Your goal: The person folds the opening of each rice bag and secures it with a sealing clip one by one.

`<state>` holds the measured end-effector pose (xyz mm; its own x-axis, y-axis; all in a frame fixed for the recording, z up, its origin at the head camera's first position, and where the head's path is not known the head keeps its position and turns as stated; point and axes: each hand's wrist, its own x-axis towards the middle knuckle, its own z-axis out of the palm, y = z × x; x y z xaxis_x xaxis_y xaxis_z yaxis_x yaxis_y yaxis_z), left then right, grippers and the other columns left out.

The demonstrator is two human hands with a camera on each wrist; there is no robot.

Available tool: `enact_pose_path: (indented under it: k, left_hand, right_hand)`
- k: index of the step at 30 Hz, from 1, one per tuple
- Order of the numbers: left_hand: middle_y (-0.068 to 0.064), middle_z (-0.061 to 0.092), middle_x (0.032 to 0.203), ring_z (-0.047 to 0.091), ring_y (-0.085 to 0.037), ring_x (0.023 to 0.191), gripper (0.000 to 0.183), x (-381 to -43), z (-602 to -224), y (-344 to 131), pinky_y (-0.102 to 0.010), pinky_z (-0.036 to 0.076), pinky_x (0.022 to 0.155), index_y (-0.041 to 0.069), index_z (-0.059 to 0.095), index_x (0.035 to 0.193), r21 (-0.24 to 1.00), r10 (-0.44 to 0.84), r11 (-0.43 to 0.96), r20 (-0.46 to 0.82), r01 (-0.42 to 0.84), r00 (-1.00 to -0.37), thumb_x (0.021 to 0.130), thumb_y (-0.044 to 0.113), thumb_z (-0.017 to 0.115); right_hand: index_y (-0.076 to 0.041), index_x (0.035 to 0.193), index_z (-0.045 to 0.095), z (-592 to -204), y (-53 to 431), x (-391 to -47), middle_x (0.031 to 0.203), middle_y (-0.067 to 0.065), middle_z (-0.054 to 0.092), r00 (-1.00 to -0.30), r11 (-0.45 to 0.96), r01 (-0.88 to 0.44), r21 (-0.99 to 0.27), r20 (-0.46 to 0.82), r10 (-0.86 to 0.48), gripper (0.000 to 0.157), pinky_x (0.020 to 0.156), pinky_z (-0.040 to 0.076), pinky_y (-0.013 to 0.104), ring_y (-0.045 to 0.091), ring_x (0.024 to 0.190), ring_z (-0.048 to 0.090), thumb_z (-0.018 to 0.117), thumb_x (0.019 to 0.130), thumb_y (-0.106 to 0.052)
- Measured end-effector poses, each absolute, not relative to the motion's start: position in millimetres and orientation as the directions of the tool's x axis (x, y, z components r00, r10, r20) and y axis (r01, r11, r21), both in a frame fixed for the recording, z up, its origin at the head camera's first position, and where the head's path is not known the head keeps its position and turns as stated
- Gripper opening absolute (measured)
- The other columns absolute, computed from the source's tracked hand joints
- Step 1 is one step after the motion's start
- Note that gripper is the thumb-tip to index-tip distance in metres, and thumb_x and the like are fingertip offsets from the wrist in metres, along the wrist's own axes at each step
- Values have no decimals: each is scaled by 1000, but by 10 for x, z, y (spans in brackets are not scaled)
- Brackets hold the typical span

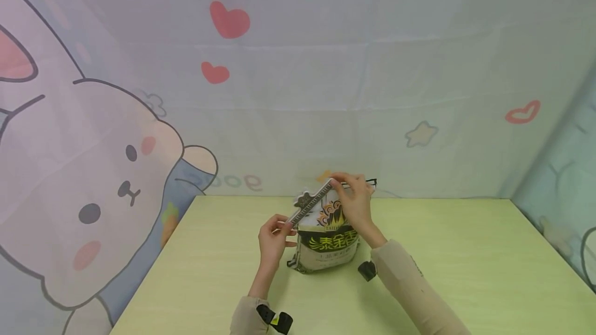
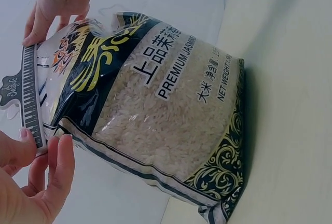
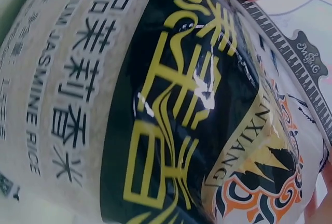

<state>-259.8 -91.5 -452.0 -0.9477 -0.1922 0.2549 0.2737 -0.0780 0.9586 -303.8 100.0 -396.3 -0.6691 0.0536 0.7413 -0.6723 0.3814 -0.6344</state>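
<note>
A bag of jasmine rice (image 1: 328, 252) stands on the table, its clear lower part full of white grains. Across its top edge lies a bag clip (image 1: 311, 203) with a piano-key pattern and a dark "Music" tab (image 3: 310, 54). My left hand (image 1: 273, 238) pinches the clip's lower left end, thumb in front and fingers behind, as the left wrist view shows. At the upper right end, my right hand (image 1: 357, 206) pinches the clip between thumb and fingers. The white top of the bag (image 2: 49, 86) is creased under the clip; its far corner sticks out beyond the right hand.
The pale green table (image 1: 442, 252) reaches back to a fabric backdrop (image 1: 298, 92) printed with a rabbit, hearts and stars. Black wrist straps (image 1: 368, 271) hang at both sleeves.
</note>
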Motion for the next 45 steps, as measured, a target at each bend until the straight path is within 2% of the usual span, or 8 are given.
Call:
enact_pose_path:
  k: [5,10,17,24,28,32,41,45]
  left_hand:
    - [-7,58,75,63,-3,59,6,-2592,-4505,-899,-22,56,48,-18,58,95,959,-207,-62,260,277,-943,93,-14,60]
    - [-9,58,75,61,-3,56,4,-2583,-4477,-886,-23,55,47,-17,59,94,963,-219,-55,245,262,-945,92,-14,61]
    - [-3,57,73,60,-3,55,5,-2578,-4457,-883,-22,55,46,-16,60,92,965,-217,-49,243,259,-945,93,-11,62]
    - [-2,56,71,60,-6,55,12,-2560,-4471,-894,-23,55,46,-4,64,84,966,-215,-57,234,251,-948,93,-11,63]
    - [0,55,72,59,-4,57,5,-2547,-4485,-904,-23,55,47,-11,63,92,968,-210,-30,237,248,-949,95,-7,64]
    - [-3,57,75,58,-4,58,10,-2539,-4506,-901,-23,55,47,-16,62,100,969,-212,-9,238,246,-948,95,-7,63]
    - [-19,61,87,60,-3,59,16,-2499,-4515,-877,-24,56,48,-14,66,109,971,-221,19,238,240,-946,97,-5,62]
    - [-18,63,89,60,-3,60,18,-2491,-4527,-880,-22,55,48,-14,67,112,962,-239,51,271,267,-932,97,-4,62]
  right_hand:
    - [5,104,72,-3941,1002,-3056,99,23,70,-616,398,-711,-579,787,45,17,89,14,53,33,92,41,70,89,-3]
    - [6,102,72,-3931,1011,-3064,98,23,70,-605,405,-718,-567,795,41,16,88,13,52,33,92,39,71,88,0]
    - [5,101,73,-3936,1006,-3067,97,22,71,-607,412,-710,-571,793,51,15,88,13,51,30,92,38,71,88,-2]
    - [3,105,73,-3990,998,-3049,99,22,72,-580,426,-721,-546,812,59,19,88,14,52,27,88,38,68,92,-11]
    - [4,107,72,-4022,999,-3042,100,22,72,-551,440,-735,-516,832,56,19,85,14,48,30,87,39,70,91,-4]
    - [5,112,72,-4066,1012,-3039,99,22,72,-530,453,-746,-489,847,41,25,84,15,47,31,88,40,70,87,5]
    - [5,122,67,-4147,1069,-2998,107,22,71,-517,476,-754,-452,856,-6,37,83,16,49,34,95,42,72,86,8]
    - [4,126,65,-4186,1095,-2960,111,23,71,-516,485,-756,-439,856,-30,40,85,19,52,38,102,44,71,86,8]
